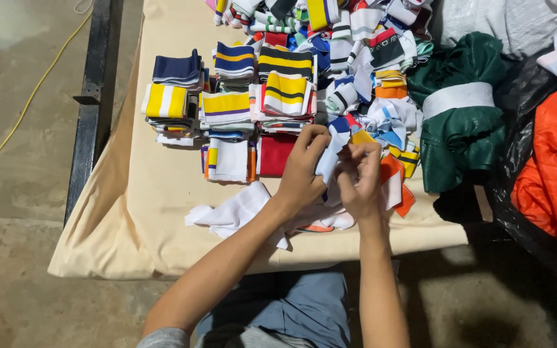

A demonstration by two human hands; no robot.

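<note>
While both grip it, the white fabric strip (pixel 328 161) sits pinched between left hand (pixel 302 169) and right hand (pixel 360 175), seemingly.

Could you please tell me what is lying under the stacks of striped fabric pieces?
The striped stacks rest on a beige cloth draped over the table. A black frame rail shows at its left edge. The tabletop itself is covered, so I cannot see it.

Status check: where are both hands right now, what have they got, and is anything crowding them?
Left hand and right hand together pinch a white fabric strip. Loose strip pile right behind. Folded stacks to the left.
</note>
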